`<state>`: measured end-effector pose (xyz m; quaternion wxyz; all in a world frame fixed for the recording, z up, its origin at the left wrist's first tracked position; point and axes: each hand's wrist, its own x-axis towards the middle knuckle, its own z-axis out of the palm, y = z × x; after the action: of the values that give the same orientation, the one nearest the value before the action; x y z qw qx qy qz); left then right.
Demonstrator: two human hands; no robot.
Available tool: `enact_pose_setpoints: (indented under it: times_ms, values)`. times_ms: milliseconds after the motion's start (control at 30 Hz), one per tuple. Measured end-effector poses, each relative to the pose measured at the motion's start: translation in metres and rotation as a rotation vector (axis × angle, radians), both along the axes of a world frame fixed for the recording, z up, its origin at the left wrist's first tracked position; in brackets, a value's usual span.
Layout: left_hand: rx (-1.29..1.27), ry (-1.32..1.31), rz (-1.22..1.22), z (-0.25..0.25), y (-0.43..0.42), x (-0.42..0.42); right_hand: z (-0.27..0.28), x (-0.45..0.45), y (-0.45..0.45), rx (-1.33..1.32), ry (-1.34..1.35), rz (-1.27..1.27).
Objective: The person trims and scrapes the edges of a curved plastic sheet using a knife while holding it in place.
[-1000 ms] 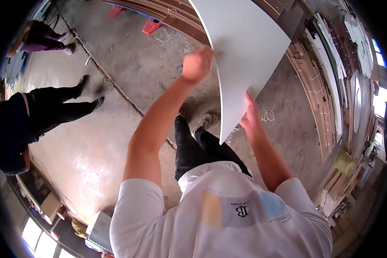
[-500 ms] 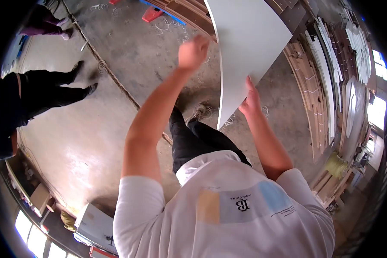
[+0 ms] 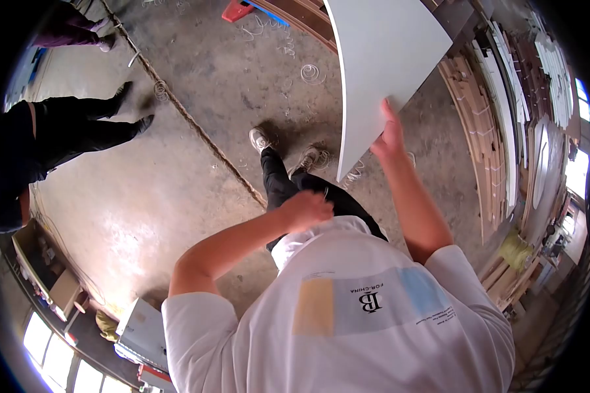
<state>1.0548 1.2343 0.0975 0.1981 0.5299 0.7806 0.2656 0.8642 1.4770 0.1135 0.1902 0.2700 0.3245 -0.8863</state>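
A large white panel stands tilted in front of me, its narrow edge facing left and its lower corner above the floor. My right hand grips the panel's lower right edge, thumb on the white face, other fingers behind it. My left hand is closed in front of my waist, apart from the panel. A small pale bit shows by its fingers, too small to name.
Stacked brown boards lie beyond the panel, near a red piece. Long bundled boards line the right side. Curled trimmings lie on the concrete floor. A person in dark trousers is at left.
My left hand has come away from the panel's left edge and down toward my waist. My right hand stays on the panel, which has shifted slightly up and right in view.
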Motion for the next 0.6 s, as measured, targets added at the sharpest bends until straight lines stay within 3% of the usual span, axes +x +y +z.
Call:
enact_pose_setpoints:
  times_ms: [100, 200, 267, 300, 367, 467, 600]
  values:
    - [0.27, -0.264, 0.549, -0.003, -0.02, -0.022, 0.006, -0.003, 0.002, 0.052, -0.025, -0.008]
    - [0.501, -0.11, 1.131, -0.008, -0.014, -0.151, -0.002, -0.001, 0.002, 0.078, 0.006, -0.006]
    - [0.608, 0.049, 1.224, -0.022, -0.005, -0.238, -0.002, -0.006, -0.001, 0.107, -0.015, -0.008]
    - [0.664, 0.193, 1.228, -0.025, 0.003, -0.274, 0.0, -0.002, 0.002, 0.128, -0.038, -0.016]
    - [0.699, 0.237, 1.191, -0.02, 0.014, -0.312, 0.006, -0.004, -0.002, 0.183, -0.043, -0.023]
    - [0.577, 0.349, 1.049, -0.018, 0.022, -0.305, 0.0, -0.002, 0.0, 0.18, -0.047, -0.012]
    - [0.55, 0.354, 0.75, -0.021, 0.02, -0.198, -0.01, -0.004, 0.008, 0.108, -0.063, 0.017]
